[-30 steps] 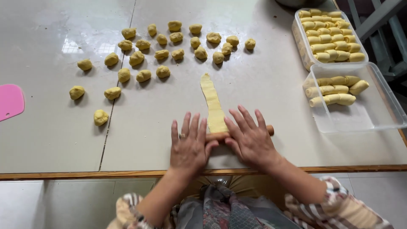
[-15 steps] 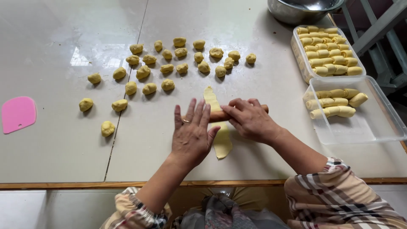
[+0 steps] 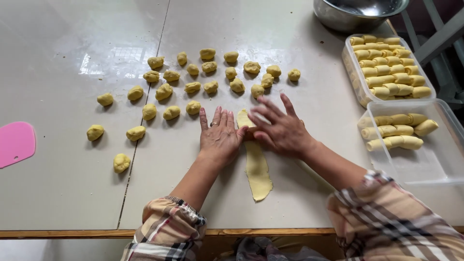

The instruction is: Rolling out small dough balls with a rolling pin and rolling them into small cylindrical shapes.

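Dough strip (image 3: 257, 169) was laid flat on the pale worktop (image 3: 67, 193), running lengthwise from between the two hands down toward the near edge. Its far end was positioned under the fingertips of both hands, and its rounded near end was left uncovered, well clear of either palm. The left hand (image 3: 220, 137) was placed palm down with fingers extended and close together, its inner edge touching the strip's left side; a ring was worn on one finger. The right hand (image 3: 282, 129) was spread flat with fingers fanned, covering the strip's upper right portion. Neither hand was closed around anything.

Whatever lay beneath the palms was hidden, so a rolling tool could not be confirmed. The right fingertips were blurred. The strip's far tip was only partly visible between the hands.

Dough balls (image 3: 193, 87) were scattered in loose rows beyond the hands. A pink scraper (image 3: 17, 143) was cut off at the left border. Two clear trays (image 3: 447, 169) of rolled dough pieces (image 3: 391, 65) were set at the right, with a metal bowl (image 3: 357, 14) cropped at the top. Plaid sleeves (image 3: 386, 217) were cut off at the bottom.
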